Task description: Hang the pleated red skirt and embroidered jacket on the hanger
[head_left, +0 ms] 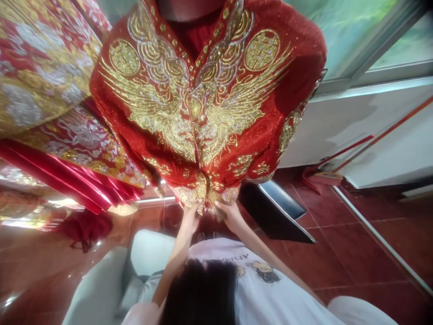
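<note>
A red jacket (162, 108) with gold and silver embroidery hangs upright before me on what looks like a dress form. Its front edges meet along the middle and part slightly near the hem. My left hand (192, 212) pinches the hem just left of the front opening, thumb on the outside. On the other side of the opening, my right hand (230, 211) grips the hem the same way. The fingers of both hands are hidden behind the cloth.
More embroidered red and gold garments (50, 81) hang at the left. A broom and dustpan (320, 178) lean by the white wall at right. Behind the jacket's lower right lies a dark flat panel (277, 212). A pale chair (152, 253) stands lower left, on red floor tiles (338, 248).
</note>
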`<state>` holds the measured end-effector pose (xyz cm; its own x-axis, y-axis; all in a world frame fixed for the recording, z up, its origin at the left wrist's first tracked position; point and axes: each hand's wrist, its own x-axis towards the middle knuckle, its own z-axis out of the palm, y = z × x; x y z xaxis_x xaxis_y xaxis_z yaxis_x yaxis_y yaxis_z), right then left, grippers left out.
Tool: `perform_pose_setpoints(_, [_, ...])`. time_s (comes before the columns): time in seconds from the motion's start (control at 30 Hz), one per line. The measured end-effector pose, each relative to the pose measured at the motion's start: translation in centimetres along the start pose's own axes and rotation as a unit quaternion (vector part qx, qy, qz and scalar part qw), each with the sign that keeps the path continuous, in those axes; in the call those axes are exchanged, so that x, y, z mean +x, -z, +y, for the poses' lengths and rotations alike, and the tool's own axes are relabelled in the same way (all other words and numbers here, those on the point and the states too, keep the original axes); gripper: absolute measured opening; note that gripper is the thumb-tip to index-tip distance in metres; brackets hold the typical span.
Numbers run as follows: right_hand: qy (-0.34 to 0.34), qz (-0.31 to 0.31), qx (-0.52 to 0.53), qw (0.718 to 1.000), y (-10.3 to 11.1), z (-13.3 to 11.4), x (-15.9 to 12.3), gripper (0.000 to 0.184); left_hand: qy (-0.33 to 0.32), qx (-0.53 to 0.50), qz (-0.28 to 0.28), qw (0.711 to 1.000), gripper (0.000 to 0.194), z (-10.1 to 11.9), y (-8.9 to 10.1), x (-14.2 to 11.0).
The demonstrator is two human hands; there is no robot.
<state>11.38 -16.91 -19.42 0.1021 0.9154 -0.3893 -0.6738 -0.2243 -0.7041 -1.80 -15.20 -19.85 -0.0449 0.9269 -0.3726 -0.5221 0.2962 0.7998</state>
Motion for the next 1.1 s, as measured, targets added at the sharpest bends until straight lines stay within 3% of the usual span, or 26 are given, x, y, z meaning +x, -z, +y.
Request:
perform_pose_setpoints(0.1, [0.0,-0.031,0.007,1.0,-0.5,-0.5,-0.6,0.043,0.032,-0.016,-0.048,0.998,0.022,0.1,-0.3,-0.6])
perform_pose_setpoints(0.23, [0.009,-0.03,0.003,1.0,-0.8,-1.0,-0.9,0.032,0.031,-0.005,-0.058,0.998,0.018,0.0,-0.8,-1.2])
perform_pose_setpoints(0.53, [0.024,0.005,0.038,0.999,-1.2,-1.1,-1.4,0.035,0.0,-0.046,-0.021,0.999,0.037,-0.5,-2.5,-1.9])
perform_pose_setpoints(0.83, [0.011,0.031,0.041,0.999,-1.6,-0.7,-1.5,0.044,-0.003,-0.045,-0.005,0.999,0.048,-0.5,-2.4,-1.9])
perform_pose_setpoints(1.1, [-0.028,0.061,0.04,0.997,-1.7,-0.2,-1.2,0.035,-0.057,-0.015,0.011,0.998,0.055,-1.0,-2.0,-1.8])
